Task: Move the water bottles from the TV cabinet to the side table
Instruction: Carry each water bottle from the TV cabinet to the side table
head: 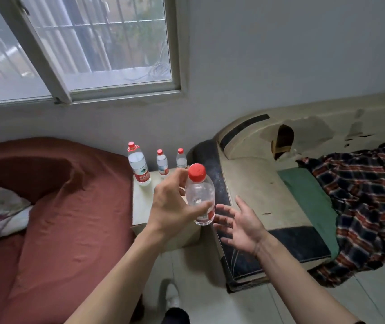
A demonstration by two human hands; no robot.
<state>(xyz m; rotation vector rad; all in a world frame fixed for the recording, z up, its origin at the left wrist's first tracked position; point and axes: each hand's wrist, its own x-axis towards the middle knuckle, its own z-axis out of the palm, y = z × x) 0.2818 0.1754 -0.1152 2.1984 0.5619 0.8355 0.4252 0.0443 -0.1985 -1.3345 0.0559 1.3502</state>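
step: placing a carried bottle (200, 195) | left hand (175, 202) grips it above the table (141, 206), near three standing bottles (161, 163) at its far edge | right hand (240, 224) spread, holding nothing | next: lower upright onto bare near surface

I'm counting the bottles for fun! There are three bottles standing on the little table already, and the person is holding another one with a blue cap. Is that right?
Almost. The cap is red, not blue. The head view shows the left hand holding a bottle with a red cap, above the side table. Three bottles do stand at the table's back: one, two, three.
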